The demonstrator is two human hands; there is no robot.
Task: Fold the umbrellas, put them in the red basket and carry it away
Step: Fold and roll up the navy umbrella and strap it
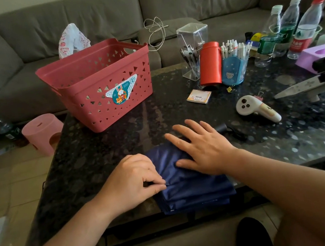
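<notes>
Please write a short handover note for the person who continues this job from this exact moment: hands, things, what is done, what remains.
Left hand: pinches a fold of the navy umbrella cloth.
Right hand: flat, fingers spread, pressing the cloth down.
Umbrella: on the near table edge, cloth partly folded; its dark handle sticks out beyond the right hand.
Red basket: on the table's far left corner; no umbrella visible in it.
Left: finish folding, put it in the basket, carry the basket away.

Both forearms were bare from wrist to elbow, with no sleeves in view. The left hand [133, 180] and right hand [202, 148] wore no rings, watch or gloves, and the nails were short and plain. Below the tabletop's near edge, two dark shoes [252, 238] showed.
</notes>
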